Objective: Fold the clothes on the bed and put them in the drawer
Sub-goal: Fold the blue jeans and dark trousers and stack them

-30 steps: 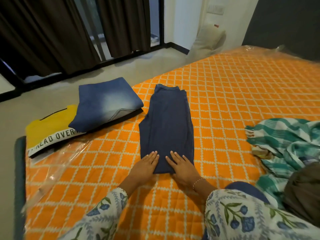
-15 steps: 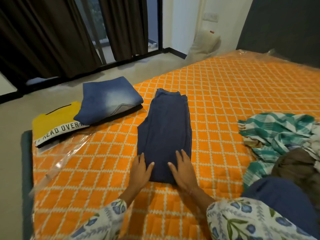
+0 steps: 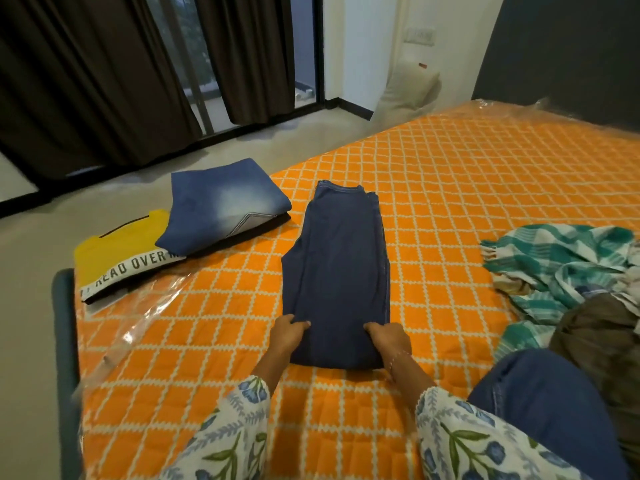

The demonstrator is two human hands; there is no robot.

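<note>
I count two folded garments at the bed's left edge: a faded blue denim piece (image 3: pixel 221 206) lying partly over a yellow T-shirt with a white lettered band (image 3: pixel 117 258). One more pair, the dark navy trousers folded into a long strip (image 3: pixel 337 271), lies in the middle of the orange quilted bed with its white lattice pattern (image 3: pixel 467 188). Its long axis runs away from me, waistband at the far end, folded end nearest me. On the right sits one loose heap — a green-and-white checked cloth (image 3: pixel 561 261) over a brown garment (image 3: pixel 602 334), not folded. No container shows. My left hand (image 3: pixel 289 332) pinches the trousers' near left edge, fingers curled on the cloth; my right hand (image 3: pixel 388 336) grips the near right edge the same way — both clamped on the fabric, with the strip's width between them. Both sleeves are white with blue flowers.
</note>
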